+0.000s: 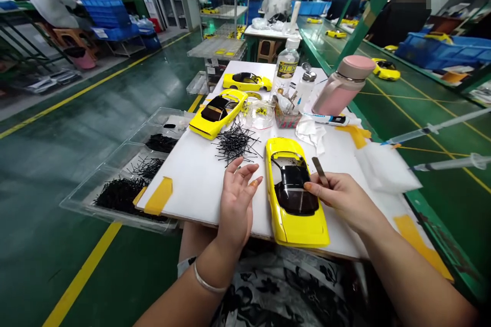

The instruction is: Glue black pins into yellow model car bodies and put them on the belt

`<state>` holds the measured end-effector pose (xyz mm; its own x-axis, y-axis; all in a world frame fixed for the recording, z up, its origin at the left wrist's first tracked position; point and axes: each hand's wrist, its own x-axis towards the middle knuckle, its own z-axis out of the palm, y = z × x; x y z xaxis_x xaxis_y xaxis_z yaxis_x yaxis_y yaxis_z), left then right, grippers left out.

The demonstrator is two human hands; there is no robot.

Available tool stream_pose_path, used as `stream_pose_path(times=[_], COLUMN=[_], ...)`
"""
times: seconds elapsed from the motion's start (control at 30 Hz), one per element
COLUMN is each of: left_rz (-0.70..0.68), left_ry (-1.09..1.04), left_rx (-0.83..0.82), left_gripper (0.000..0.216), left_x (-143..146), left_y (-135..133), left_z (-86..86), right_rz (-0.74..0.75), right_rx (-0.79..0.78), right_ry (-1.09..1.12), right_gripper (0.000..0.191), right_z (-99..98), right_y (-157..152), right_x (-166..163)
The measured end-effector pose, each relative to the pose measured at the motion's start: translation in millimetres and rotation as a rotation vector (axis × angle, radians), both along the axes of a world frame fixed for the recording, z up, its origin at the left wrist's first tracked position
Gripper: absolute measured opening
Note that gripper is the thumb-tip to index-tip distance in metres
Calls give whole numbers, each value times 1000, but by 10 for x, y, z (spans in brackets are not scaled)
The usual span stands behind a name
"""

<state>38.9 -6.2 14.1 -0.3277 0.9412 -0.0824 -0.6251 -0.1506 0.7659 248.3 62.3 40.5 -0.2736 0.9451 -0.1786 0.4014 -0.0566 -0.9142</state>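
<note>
My left hand (238,204) is raised palm up just left of the nearest yellow toy car body (303,227), fingers apart and nothing in them. That car body lies on the white board (192,184), with black windows fitted in its roof. At its right side, my right hand (341,194) grips what look like metal tweezers (320,171); their flat end sticks up and the tips are hidden. The right thumb reaches the edge of the black window piece. A pile of thin black sticks (236,143) lies beyond my left fingers.
Two more yellow car bodies (218,112) stand at the back left. Behind are a clear bottle (287,64), a pump bottle (307,87) and a pink flask (343,87). Syringes (452,163) lie right. A clear tray (115,163) of black parts sits left. Co-workers sit farther off.
</note>
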Motion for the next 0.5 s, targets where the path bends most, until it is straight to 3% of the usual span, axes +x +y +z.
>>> stream_pose_path(times=[0.17, 0.37, 0.5], left_rz=[-24, -20, -23], left_ry=[-6, 25, 38], left_rx=[27, 27, 9], left_gripper=[62, 62, 66], left_x=[-1, -7, -34], left_y=[-1, 9, 27], left_z=[-25, -41, -40], right_rz=[-136, -181, -264], right_rx=[-64, -42, -24], right_ry=[142, 204, 270], right_gripper=[60, 60, 62], right_z=[-40, -92, 62], right_y=[-61, -156, -353], right_x=[-58, -36, 195])
